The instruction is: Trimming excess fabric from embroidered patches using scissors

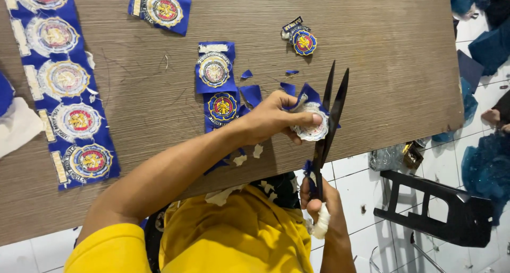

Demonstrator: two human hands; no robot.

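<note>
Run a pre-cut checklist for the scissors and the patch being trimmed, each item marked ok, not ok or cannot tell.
1. Left hand grips the round patch: ok.
2. Right hand holds the scissors by the handles: ok.
3. Blades open, patch edge between them: ok.
4. Left fingers away from the blades: not ok, the fingertips lie close beside them.
5. Patch held over the wooden board: ok.
6. Blade on the stitched border line: cannot tell.
</note>
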